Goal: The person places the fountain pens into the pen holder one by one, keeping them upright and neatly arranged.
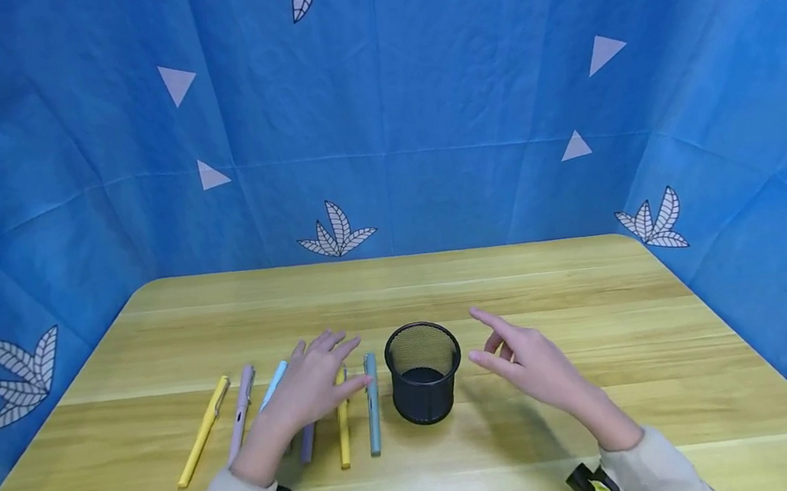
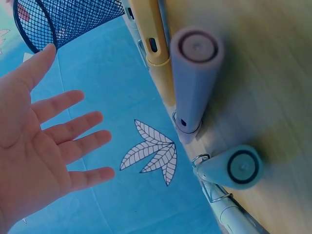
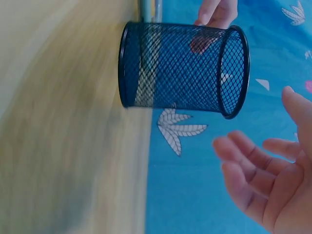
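A blue leaf-and-triangle printed cloth backdrop (image 1: 421, 111) walls in the pale wooden bench (image 1: 602, 384). Left of the black mesh metal pen cup (image 1: 425, 373) lie coloured plastic pens (image 1: 372, 404), the left hand (image 1: 310, 383) spread above them, holding nothing. Right of the cup, the right hand (image 1: 529, 360) hovers released.

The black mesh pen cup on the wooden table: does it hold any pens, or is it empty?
Empty. The black mesh pen cup stands upright with nothing rising above its rim, and the right wrist view shows no pen through its mesh.
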The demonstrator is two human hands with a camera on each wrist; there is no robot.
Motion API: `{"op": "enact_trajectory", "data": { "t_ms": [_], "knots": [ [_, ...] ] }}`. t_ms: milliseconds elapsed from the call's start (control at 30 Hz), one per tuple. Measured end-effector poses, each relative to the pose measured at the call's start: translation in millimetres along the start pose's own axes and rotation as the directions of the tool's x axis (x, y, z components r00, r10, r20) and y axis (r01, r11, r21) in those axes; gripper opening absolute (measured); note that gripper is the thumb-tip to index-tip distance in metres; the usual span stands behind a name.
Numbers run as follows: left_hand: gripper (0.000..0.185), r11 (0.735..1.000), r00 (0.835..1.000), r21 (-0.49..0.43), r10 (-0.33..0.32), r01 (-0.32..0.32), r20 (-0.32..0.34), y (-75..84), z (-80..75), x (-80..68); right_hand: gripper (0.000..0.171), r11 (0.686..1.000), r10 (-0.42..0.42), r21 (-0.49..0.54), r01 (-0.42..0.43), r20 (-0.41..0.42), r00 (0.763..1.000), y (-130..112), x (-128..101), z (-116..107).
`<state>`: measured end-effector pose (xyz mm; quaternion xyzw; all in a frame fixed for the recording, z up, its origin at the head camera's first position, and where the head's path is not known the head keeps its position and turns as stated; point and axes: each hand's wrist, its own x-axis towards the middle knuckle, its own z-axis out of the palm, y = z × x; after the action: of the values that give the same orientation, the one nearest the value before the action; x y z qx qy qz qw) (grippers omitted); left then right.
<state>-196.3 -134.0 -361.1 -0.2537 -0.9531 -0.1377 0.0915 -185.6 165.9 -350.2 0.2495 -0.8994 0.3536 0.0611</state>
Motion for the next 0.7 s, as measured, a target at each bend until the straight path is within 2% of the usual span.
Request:
{"op": "enact_trajectory", "data": {
  "t_ms": [100,200,333,400,467,700],
  "knots": [
    [0.057,1.000,1.000,-0.010,0.008,-0.008,-0.020,-0.5,-0.5,0.3,0.052,0.976,0.018,0.218,-0.027,0.043,0.999,3,2,1],
    [0.056,1.000,0.999,-0.021,0.015,-0.016,-0.036,-0.8,-1.5,-0.2,0.051,0.908,0.051,0.410,-0.084,0.091,0.995,6,4,4],
    [0.055,1.000,0.999,-0.026,0.006,-0.007,-0.045,-1.8,-2.4,-1.3,0.052,0.802,0.065,0.581,-0.138,0.144,0.987,9,7,9],
    [0.054,1.000,0.999,-0.025,-0.003,0.002,-0.042,-2.4,-2.6,-1.8,0.053,0.762,0.059,0.630,-0.152,0.166,0.984,11,9,12],
    [0.054,1.000,0.999,-0.030,-0.005,0.004,-0.041,-2.8,-2.8,-1.9,0.055,0.739,0.056,0.654,-0.163,0.182,0.982,12,9,14],
    [0.053,0.999,0.999,-0.032,0.009,-0.011,-0.042,-3.7,-2.6,-1.9,0.059,0.718,0.072,0.666,-0.203,0.219,0.973,13,12,19]
  ]
}}
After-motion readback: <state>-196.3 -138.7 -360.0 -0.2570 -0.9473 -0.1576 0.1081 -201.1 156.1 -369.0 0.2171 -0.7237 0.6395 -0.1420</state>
